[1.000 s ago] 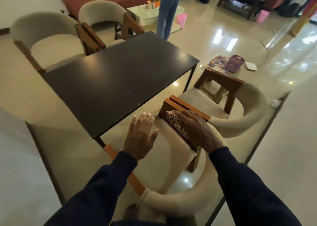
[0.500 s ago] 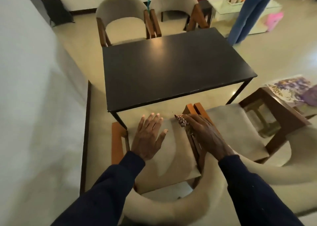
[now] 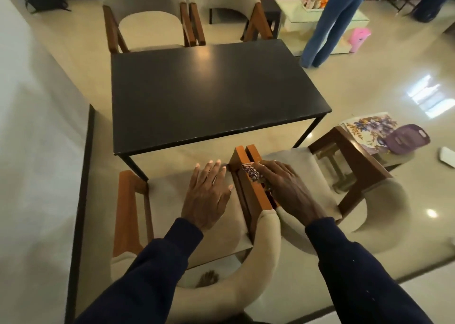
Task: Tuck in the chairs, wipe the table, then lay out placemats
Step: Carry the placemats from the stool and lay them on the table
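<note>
Near black rectangular table (image 3: 216, 90), left hand (image 3: 206, 195) flat, fingers straight, holding nothing, over beige upholstered chair seat (image 3: 167, 200); right hand (image 3: 288, 190) covers patterned cloth (image 3: 251, 172) on orange wooden armrest (image 3: 257, 193), grip unclear.

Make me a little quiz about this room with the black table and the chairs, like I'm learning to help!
1. True or false: the flowery mats already lie on the black table.
2. What lies under the right hand? A: a patterned cloth. B: a cup. C: a book.
3. Fill in: at the table's far side stand ___ chairs.
Key: 1 false, the mats lie on the wooden stool to the right. 2 A. 3 two.
</note>
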`<state>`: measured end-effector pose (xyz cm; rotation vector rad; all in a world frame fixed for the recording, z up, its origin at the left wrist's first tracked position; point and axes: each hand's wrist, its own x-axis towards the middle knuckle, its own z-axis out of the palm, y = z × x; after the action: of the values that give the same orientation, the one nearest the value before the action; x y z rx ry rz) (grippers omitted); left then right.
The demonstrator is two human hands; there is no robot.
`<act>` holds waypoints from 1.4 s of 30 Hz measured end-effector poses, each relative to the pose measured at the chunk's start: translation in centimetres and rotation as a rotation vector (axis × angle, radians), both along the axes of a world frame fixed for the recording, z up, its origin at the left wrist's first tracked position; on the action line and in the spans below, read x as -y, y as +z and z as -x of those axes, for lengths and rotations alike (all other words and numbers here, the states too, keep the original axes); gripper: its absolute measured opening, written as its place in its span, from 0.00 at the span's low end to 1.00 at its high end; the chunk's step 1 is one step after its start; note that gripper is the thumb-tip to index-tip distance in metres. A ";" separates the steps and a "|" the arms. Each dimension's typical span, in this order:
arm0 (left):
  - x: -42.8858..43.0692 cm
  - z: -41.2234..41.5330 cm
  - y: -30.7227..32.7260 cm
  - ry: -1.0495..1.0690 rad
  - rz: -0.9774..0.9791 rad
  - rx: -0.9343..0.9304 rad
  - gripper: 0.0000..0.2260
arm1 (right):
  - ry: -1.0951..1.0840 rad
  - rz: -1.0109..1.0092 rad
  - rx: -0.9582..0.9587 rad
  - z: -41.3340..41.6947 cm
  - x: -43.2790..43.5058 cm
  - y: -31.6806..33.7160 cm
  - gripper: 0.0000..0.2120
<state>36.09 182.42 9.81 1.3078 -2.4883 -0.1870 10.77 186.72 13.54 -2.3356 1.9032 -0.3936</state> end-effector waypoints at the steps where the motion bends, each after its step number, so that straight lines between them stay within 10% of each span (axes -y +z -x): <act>1: -0.1 0.7 -0.1 0.000 0.008 -0.006 0.28 | -0.008 -0.011 -0.009 0.6 -0.2 0.1 0.39; 42: -6.8 61.7 -0.2 -0.053 -0.050 -0.065 0.26 | -0.022 -0.064 0.063 62.5 -8.9 -0.9 0.29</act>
<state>-25.65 189.25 9.62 1.2358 -2.4798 -0.3012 -51.70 195.59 12.64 -2.2372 1.8857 -0.3975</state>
